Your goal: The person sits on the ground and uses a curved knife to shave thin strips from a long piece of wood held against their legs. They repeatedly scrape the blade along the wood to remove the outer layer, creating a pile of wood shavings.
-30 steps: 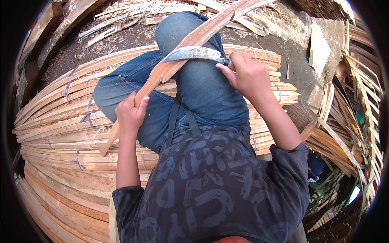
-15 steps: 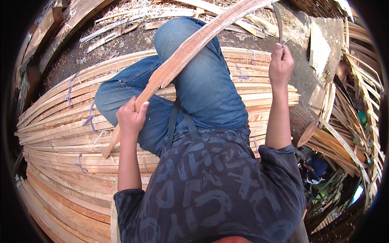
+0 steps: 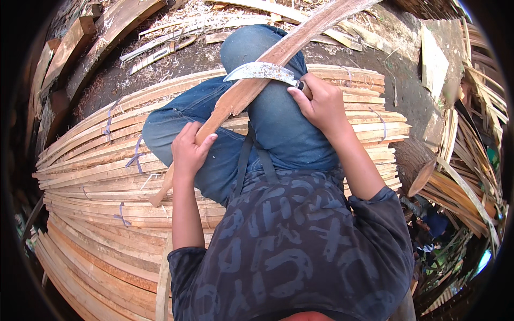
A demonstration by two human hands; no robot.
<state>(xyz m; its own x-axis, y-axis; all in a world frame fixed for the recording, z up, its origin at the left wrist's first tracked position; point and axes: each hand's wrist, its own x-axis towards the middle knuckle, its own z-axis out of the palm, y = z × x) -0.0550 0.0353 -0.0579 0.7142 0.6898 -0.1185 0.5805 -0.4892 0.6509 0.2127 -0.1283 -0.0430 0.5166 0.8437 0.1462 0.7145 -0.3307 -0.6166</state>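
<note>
My left hand (image 3: 190, 150) is closed around a long, rough wooden strip (image 3: 235, 102) near its lower end. The strip slants up to the right across my raised knee and runs out past the top edge. In my right hand (image 3: 321, 102) is the dark handle of a curved knife (image 3: 261, 71), its broad blade speckled with white. That blade lies across the strip just above my knee, its tip pointing left. A ragged, splintered notch shows on the strip between the blade and my left hand.
Bundles of wooden slats (image 3: 96, 176) tied with purple string lie beneath and beside my legs. Shavings and offcuts (image 3: 182, 32) litter the ground ahead. A cut log (image 3: 423, 179) and stacked strips stand at the right; thick beams (image 3: 101, 43) are at the far left.
My right hand has swung left and down, bringing the knife blade from the strip's far end onto the strip above my knee. My left hand keeps its hold; the whole view has shifted slightly.
</note>
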